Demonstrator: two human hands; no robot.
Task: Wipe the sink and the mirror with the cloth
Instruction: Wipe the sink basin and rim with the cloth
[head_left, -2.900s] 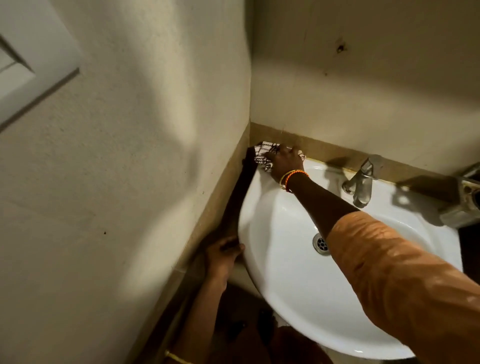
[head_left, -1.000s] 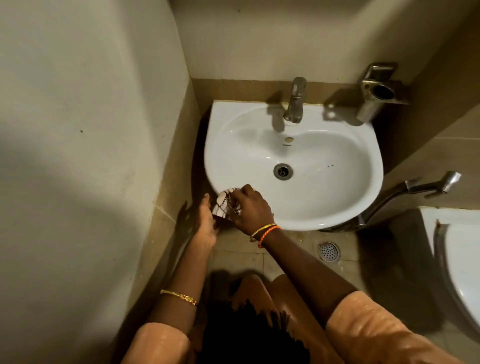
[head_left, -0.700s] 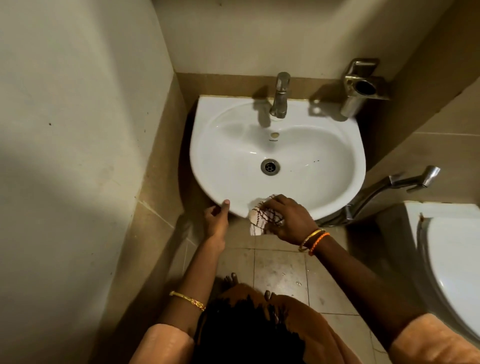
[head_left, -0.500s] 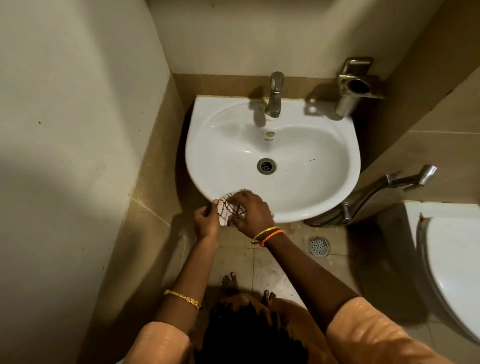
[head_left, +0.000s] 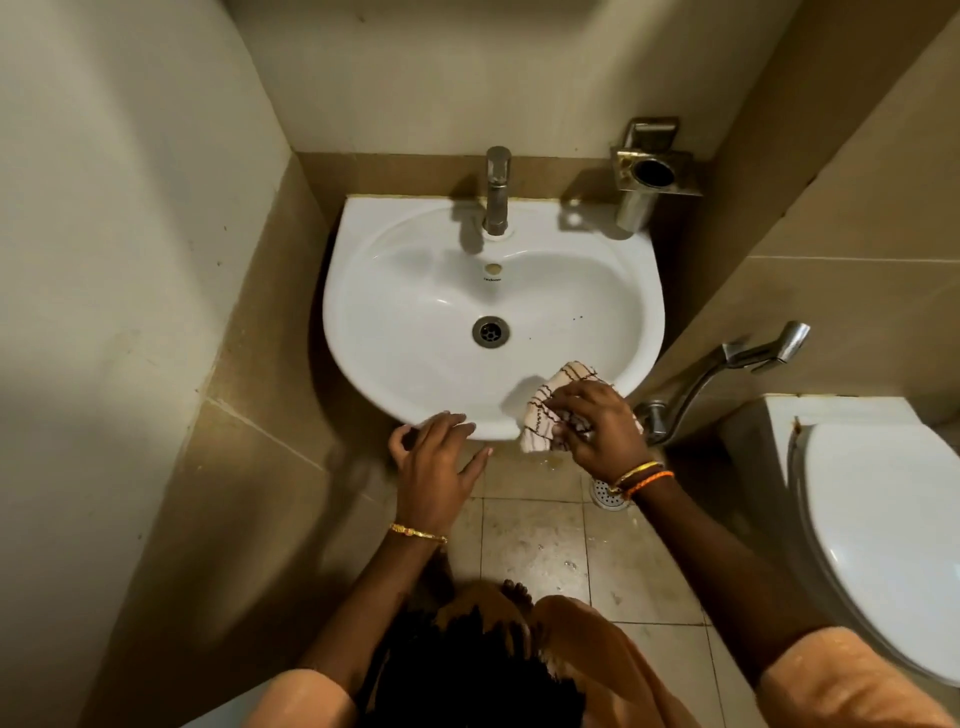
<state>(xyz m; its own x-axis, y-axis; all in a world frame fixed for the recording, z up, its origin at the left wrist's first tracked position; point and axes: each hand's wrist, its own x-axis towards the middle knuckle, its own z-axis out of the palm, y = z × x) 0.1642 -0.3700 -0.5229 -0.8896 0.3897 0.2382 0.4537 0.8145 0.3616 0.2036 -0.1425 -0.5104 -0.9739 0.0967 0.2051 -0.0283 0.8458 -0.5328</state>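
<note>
A white wall-hung sink (head_left: 415, 322) fills the middle of the head view, with a drain (head_left: 490, 331) in its bowl. My right hand (head_left: 602, 428) presses a white cloth with dark wavy stripes (head_left: 550, 402) onto the sink's front right rim. My left hand (head_left: 436, 462) rests on the front rim to the left of the cloth, its fingers spread and holding nothing. No mirror is in view.
A steel tap (head_left: 496, 189) stands at the back of the sink, and a metal holder (head_left: 652, 174) is fixed to the wall at its right. A spray hose (head_left: 727, 374) and a toilet (head_left: 883, 530) are at the right. A floor drain (head_left: 605, 491) lies below.
My right hand has slid the cloth along the front rim from the left side to the right. My left hand has let go of the cloth's edge and now rests spread on the rim.
</note>
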